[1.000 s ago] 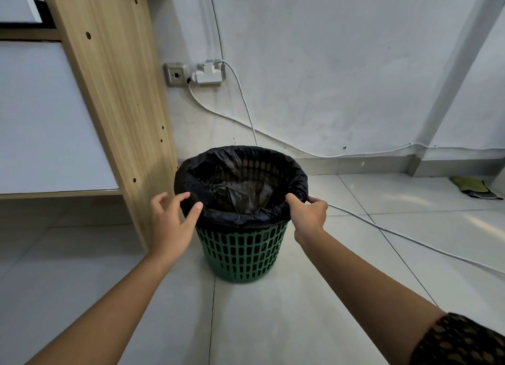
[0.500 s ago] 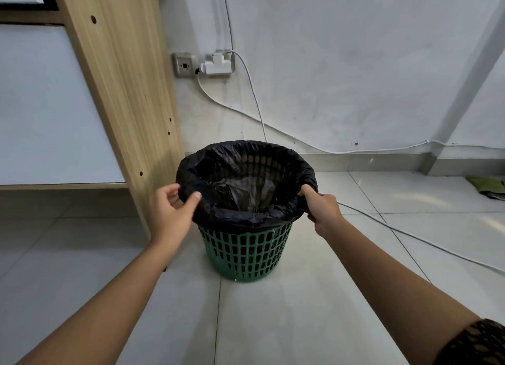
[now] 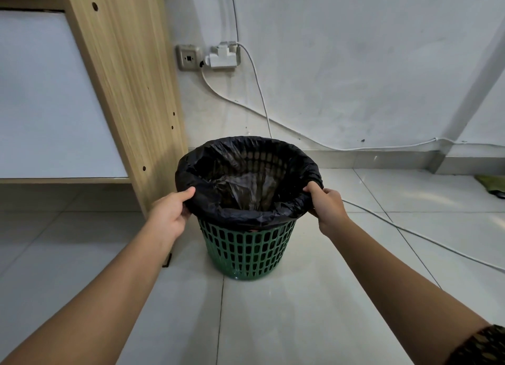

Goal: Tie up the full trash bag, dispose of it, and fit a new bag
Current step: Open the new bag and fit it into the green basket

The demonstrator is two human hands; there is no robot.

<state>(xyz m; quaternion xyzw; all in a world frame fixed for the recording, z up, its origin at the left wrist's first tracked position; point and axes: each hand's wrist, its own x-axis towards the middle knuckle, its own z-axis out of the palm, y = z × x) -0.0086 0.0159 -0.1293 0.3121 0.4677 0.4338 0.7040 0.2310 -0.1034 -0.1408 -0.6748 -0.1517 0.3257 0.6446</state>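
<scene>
White tile floor (image 3: 314, 310), scuffed wall behind. Green bin (image 3: 247, 251) sitting next to a wooden panel (image 3: 128, 86), black bag (image 3: 246, 217) folded over its rim. Left hand (image 3: 170, 214) and right hand (image 3: 326, 206) each clamped on the bag's edge, opposite sides.

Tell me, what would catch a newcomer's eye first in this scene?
Most striking is the green slotted bin in the middle of the tiled floor, lined with a black trash bag folded over its rim. The left hand and right hand each grip the bag's edge on opposite sides. Behind, a white cable trails from a wall adapter beside a wooden panel.
</scene>
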